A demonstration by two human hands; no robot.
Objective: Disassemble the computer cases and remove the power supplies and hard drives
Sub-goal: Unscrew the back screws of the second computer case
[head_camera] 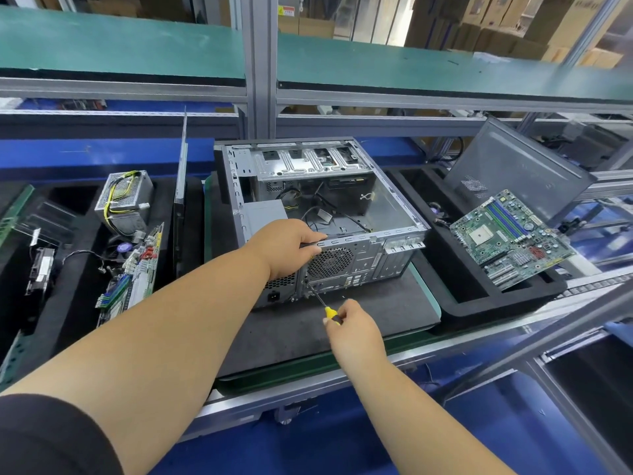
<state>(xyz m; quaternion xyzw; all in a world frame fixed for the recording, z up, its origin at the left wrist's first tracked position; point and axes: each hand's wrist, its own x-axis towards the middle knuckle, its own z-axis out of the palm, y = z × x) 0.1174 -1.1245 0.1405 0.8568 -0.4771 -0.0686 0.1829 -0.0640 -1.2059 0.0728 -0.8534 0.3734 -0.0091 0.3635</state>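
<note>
An open grey computer case point(387, 214) lies on its side on a black mat point(376, 313), rear panel towards me. Its power supply point(270, 214) sits in the near left corner, partly hidden by my arm. My left hand point(291, 248) grips the top edge of the rear panel above the fan grille point(330, 262). My right hand point(352, 329) pinches a yellow-and-black screwdriver point(325, 305), whose tip touches the rear panel beside the power supply. Loose black cables lie inside the case. The drive cage point(308, 162) is at the far end.
A removed power supply point(125, 197) and a motherboard point(137, 272) stand in the black foam tray at left, with a side panel point(181, 186) upright beside them. At right another motherboard point(510, 238) and a grey side panel point(513, 173) lean in a foam tray. A green shelf point(137, 46) runs overhead.
</note>
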